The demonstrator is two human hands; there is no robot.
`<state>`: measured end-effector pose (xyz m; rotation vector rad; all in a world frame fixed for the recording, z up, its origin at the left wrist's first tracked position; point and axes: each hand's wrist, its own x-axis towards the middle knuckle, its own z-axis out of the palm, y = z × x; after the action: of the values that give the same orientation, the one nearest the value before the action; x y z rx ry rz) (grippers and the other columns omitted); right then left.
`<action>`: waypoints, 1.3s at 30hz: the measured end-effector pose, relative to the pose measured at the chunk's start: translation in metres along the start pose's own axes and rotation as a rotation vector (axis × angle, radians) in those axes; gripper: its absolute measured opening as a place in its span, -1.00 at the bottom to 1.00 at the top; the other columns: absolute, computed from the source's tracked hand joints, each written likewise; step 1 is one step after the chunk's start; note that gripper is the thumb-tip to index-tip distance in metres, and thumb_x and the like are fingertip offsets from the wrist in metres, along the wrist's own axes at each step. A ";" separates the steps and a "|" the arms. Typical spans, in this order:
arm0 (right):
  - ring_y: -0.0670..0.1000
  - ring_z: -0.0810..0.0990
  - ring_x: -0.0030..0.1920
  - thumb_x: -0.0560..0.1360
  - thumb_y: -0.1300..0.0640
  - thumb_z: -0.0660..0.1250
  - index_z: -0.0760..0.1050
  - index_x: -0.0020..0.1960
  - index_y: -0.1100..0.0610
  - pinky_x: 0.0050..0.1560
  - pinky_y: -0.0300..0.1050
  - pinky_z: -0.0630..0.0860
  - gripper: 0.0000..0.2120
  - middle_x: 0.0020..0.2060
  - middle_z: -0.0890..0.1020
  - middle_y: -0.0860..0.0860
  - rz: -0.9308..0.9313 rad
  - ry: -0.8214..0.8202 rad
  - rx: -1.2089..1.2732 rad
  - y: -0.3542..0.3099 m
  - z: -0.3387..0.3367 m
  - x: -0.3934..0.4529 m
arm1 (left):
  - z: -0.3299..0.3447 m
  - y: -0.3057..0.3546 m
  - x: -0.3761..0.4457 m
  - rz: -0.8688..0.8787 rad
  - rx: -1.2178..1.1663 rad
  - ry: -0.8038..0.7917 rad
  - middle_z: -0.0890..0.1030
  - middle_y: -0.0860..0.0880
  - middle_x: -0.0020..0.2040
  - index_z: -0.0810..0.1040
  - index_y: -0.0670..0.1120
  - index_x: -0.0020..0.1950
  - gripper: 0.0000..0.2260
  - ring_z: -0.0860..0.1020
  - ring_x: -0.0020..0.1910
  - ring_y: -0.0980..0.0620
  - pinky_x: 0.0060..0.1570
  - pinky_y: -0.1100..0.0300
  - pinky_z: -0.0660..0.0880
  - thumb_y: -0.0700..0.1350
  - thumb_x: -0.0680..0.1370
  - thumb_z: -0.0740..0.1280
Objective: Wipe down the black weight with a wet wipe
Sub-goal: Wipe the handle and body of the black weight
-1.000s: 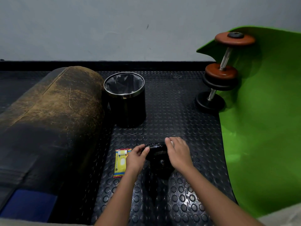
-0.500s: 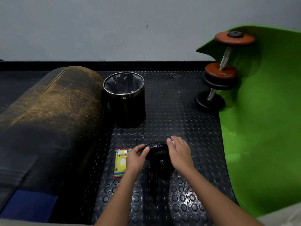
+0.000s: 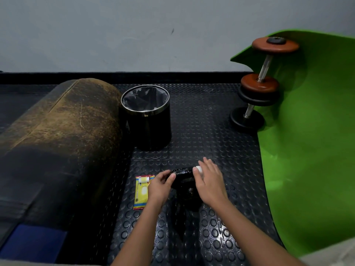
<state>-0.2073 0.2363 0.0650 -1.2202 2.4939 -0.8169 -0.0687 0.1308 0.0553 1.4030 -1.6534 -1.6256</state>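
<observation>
The black weight point(image 3: 184, 180) stands on edge on the studded rubber floor, between my two hands. My left hand point(image 3: 159, 187) grips its left rim, thumb on top. My right hand point(image 3: 209, 182) lies over its right side and presses a white wet wipe point(image 3: 199, 168) against the rim; only a small bit of the wipe shows by my thumb. Most of the weight's lower part is dark and hard to make out. The yellow wet wipe pack point(image 3: 142, 191) lies flat just left of my left hand.
A black bin point(image 3: 148, 120) with a liner stands behind the weight. A worn brown padded roll point(image 3: 63, 135) fills the left side. A green mat point(image 3: 311, 143) curls up on the right, with a dumbbell point(image 3: 257, 87) leaning on it.
My right hand has shifted slightly up and right along the weight's rim, and the white wipe now shows by the thumb. The left hand has barely moved.
</observation>
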 end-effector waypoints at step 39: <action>-0.14 0.20 0.51 0.65 -0.12 0.07 0.37 0.48 -0.02 0.52 -0.05 0.16 -0.55 0.46 0.37 -0.17 -0.019 0.128 0.099 0.014 0.001 -0.010 | -0.001 -0.004 0.002 -0.005 0.016 -0.007 0.61 0.01 0.19 0.54 -0.06 0.27 -0.64 0.55 0.18 0.10 0.24 0.20 0.44 0.01 0.51 0.39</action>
<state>-0.2097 0.2503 0.0556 -1.1950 2.5106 -1.0412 -0.0674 0.1297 0.0514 1.4114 -1.6721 -1.6252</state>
